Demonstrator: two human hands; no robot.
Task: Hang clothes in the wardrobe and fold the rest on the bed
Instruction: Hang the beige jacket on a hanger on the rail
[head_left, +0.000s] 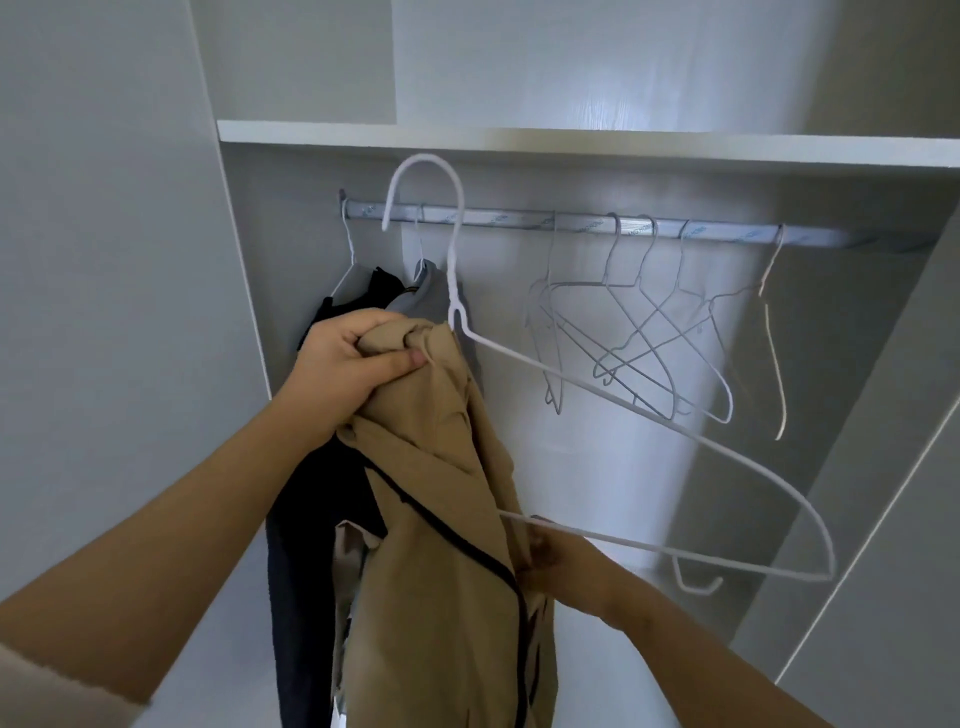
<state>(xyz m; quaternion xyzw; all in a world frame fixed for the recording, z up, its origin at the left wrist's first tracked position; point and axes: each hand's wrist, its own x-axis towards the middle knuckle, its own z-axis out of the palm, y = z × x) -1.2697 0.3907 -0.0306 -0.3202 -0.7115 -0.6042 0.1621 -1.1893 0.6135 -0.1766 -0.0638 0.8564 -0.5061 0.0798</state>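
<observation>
We've got the tan cotton-looking garment with dark piping along its edges (447, 519) up in front of the open wardrobe, hanging in a crumpled, twisted bunch. Our left hand (353, 358) is fisted tight around its scrunched top. The white wire hanger (451, 270) sits tilted, one arm lost inside the cloth. Our right hand (558, 556) pinches its bottom bar right at the fabric's edge. Behind, a dark garment (311, 519) and bare wire hangers (639, 332) hang on the metal rail (519, 221).

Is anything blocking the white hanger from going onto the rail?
Nothing visible does. The white wire hanger faces a bare stretch of silver metal rail between the hung grey garment and the empty wire hangers.
</observation>
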